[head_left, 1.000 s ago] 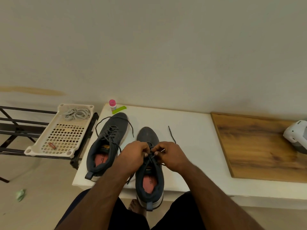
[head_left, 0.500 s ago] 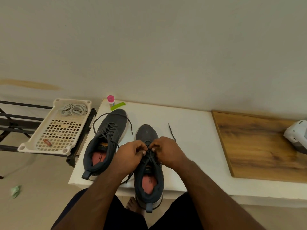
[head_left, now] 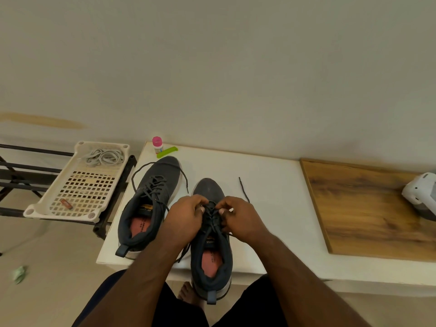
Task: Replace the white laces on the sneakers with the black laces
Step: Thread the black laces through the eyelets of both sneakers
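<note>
Both hands have crept toward the toe of the right sneaker (head_left: 210, 244), which overhangs the white tabletop's (head_left: 271, 185) near edge. Left hand (head_left: 186, 218) and right hand (head_left: 240, 218), fingers curled, pinch the black lace (head_left: 211, 212) at the eyelets, forearms converging over the shoe

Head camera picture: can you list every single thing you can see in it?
sneakers: two, dark grey, side by side on the table
black laces: threaded in both sneakers, loose ends trailing
white laces: one heap, far end of the tray
tray: one, cream, on a black rack
small bottle: one, pink cap, table's far corner
green stick: one, beside the bottle
table: one, white
wooden board: one, brown, right
white device: one, right edge
left hand: pinches lace
right hand: pinches lace
</note>
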